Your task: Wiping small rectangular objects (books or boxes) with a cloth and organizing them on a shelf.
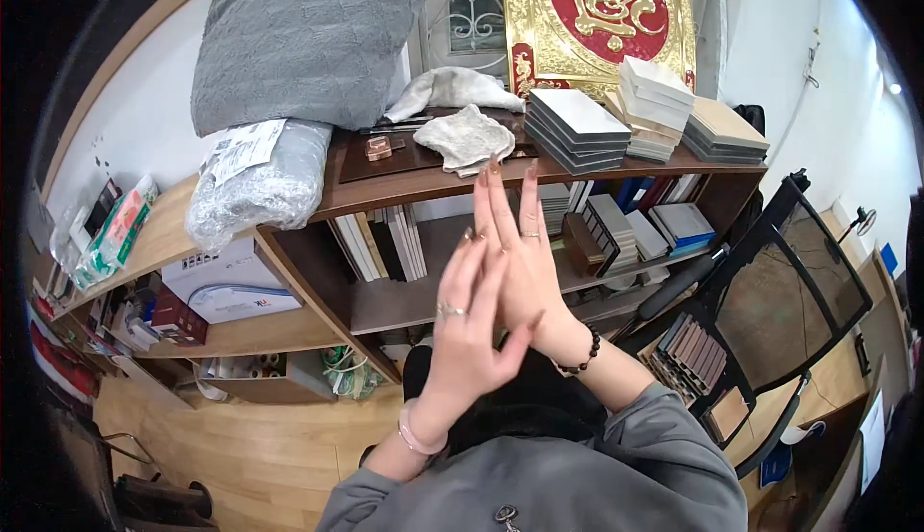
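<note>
My left hand [470, 325], with a ring and a pale bracelet at its wrist, rests against my right hand [527, 277]. Its fingers are stretched out over the side of the right hand. The right hand's fingers point up and away, spread a little, with a ring on one and a dark beaded bracelet [583, 353] at the wrist. Neither hand holds anything I can see. Just beyond the right fingertips, a crumpled white cloth [466, 138] lies on top of the brown shelf unit [433, 192]. A small copper-coloured compact [379, 148] sits left of the cloth.
Stacked grey-edged tile samples [577, 128] and a gold-and-red panel [606, 8] stand at the back right. A large grey cushion [308, 32] rests above a plastic-wrapped parcel [265, 181] at left. A black mesh chair [789, 282] is on the right.
</note>
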The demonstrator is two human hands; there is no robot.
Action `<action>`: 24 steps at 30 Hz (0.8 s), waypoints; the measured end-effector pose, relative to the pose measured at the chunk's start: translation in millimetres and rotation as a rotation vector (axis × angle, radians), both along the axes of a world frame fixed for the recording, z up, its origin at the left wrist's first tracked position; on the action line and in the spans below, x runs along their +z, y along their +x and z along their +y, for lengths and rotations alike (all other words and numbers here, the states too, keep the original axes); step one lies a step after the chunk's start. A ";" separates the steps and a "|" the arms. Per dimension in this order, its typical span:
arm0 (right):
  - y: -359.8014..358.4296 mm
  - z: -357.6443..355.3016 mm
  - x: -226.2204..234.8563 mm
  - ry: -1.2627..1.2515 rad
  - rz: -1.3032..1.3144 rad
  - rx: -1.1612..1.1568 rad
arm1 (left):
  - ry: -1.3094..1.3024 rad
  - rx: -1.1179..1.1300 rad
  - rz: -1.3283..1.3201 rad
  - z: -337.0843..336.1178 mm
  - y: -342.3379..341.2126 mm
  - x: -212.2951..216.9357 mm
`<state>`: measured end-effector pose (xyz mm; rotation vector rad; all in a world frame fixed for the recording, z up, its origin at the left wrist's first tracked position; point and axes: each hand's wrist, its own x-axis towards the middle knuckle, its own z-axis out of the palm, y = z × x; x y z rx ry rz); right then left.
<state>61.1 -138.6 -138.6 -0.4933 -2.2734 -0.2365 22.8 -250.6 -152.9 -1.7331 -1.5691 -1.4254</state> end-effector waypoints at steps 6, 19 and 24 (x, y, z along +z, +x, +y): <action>4.7 33.7 9.3 -0.050 0.131 0.012 | -0.113 -0.256 -0.179 -14.7 -7.4 -9.1; 22.3 159.0 29.4 -0.475 0.476 -0.400 | -0.281 -0.161 -0.563 -69.9 -35.2 -67.1; 21.5 165.2 24.0 -0.433 0.530 -0.386 | -0.348 -0.167 -0.493 -69.5 -30.2 -63.2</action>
